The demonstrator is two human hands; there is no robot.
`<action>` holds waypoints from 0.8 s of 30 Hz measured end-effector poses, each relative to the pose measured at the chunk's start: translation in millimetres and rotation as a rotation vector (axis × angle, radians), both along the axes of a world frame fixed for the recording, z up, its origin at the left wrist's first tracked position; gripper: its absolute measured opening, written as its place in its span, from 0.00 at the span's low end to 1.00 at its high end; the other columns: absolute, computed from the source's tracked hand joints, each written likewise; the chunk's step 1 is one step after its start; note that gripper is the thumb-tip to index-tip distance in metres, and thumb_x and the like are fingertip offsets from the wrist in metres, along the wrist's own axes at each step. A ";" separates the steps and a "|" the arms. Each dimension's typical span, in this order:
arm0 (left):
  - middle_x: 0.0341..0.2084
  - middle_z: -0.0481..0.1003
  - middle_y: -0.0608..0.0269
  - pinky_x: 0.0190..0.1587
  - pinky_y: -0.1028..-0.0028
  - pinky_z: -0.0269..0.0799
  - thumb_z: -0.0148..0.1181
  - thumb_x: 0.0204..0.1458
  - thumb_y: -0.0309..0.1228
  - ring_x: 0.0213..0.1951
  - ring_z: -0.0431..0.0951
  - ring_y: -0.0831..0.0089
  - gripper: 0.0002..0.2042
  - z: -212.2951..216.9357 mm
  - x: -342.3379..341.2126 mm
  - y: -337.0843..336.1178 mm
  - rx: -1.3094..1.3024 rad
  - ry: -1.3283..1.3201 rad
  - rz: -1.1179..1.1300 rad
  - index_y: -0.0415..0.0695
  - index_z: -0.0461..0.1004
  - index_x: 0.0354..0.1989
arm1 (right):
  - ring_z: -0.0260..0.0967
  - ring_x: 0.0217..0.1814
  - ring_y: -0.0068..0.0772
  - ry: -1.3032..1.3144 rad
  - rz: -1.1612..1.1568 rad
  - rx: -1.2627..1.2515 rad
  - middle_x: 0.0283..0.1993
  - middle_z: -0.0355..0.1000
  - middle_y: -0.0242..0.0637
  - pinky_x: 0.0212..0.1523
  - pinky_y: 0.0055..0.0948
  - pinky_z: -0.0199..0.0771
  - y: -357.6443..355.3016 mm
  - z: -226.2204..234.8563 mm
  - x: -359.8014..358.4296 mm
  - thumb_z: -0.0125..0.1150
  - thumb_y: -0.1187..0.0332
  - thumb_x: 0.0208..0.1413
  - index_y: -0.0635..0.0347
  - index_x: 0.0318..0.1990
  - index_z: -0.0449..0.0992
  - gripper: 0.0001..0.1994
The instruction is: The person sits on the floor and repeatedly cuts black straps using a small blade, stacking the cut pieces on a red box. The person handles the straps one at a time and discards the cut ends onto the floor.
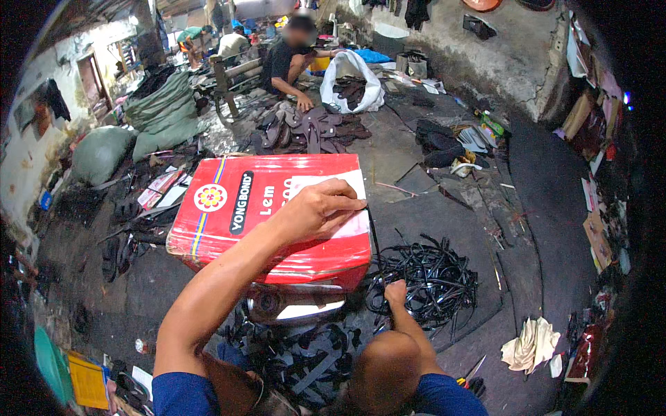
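A red cardboard box [270, 263] stands in front of me. My left hand [320, 208] lies over its top, fingers pinched at the right edge on a thin black strip [376, 239]. From there the strip runs down past the box's right side toward my right hand [396, 294]. That hand is closed in a fist low beside the box, apparently on the same strip, though its fingers are partly hidden. Right by it lies a tangled heap of shiny black strips [440, 281]. Dark cut scraps [312, 364] cover the ground between my legs.
Another person [281, 69] crouches beyond the box, one hand at a pile of dark pieces [312, 128], near an open white sack [378, 93]. Scissors [472, 374] and a crumpled beige cloth [531, 344] lie at lower right. Full green sacks [104, 154] stand at left.
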State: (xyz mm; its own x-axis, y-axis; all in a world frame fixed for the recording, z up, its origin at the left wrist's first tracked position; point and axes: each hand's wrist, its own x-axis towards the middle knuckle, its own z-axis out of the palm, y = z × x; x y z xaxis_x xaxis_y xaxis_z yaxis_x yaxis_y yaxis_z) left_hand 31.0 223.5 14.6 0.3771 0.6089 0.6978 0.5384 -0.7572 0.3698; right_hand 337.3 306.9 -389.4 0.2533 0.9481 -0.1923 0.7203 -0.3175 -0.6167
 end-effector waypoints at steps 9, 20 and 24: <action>0.35 0.80 0.56 0.41 0.65 0.78 0.66 0.53 0.20 0.38 0.81 0.61 0.11 -6.3 -10.2 -4.9 0.055 0.065 0.004 0.40 0.84 0.44 | 0.76 0.51 0.64 -0.067 -0.036 0.064 0.45 0.78 0.64 0.54 0.55 0.76 23.6 23.5 40.3 0.55 0.71 0.55 0.75 0.46 0.70 0.15; 0.53 0.78 0.63 0.64 0.57 0.64 0.63 0.56 0.42 0.58 0.70 0.55 0.17 -5.7 10.8 -0.8 0.008 0.148 0.138 0.52 0.83 0.53 | 0.79 0.47 0.67 -0.392 -0.390 0.259 0.46 0.79 0.63 0.50 0.56 0.81 62.8 123.8 150.7 0.53 0.67 0.63 0.70 0.52 0.67 0.16; 0.61 0.72 0.54 0.69 0.54 0.59 0.61 0.58 0.47 0.65 0.67 0.53 0.21 -6.8 1.1 -1.7 -0.134 0.120 0.096 0.50 0.81 0.56 | 0.77 0.45 0.60 -0.695 -0.392 0.520 0.43 0.78 0.56 0.45 0.57 0.77 33.7 135.0 131.2 0.58 0.64 0.62 0.67 0.52 0.68 0.17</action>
State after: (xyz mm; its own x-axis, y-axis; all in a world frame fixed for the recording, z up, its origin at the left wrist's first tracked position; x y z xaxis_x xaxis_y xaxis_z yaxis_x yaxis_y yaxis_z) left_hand 32.1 221.7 7.8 0.3879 0.7308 0.5617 0.6521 -0.6483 0.3931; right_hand 468.5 340.6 -254.4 0.4704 0.6958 0.5428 0.8794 -0.4211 -0.2223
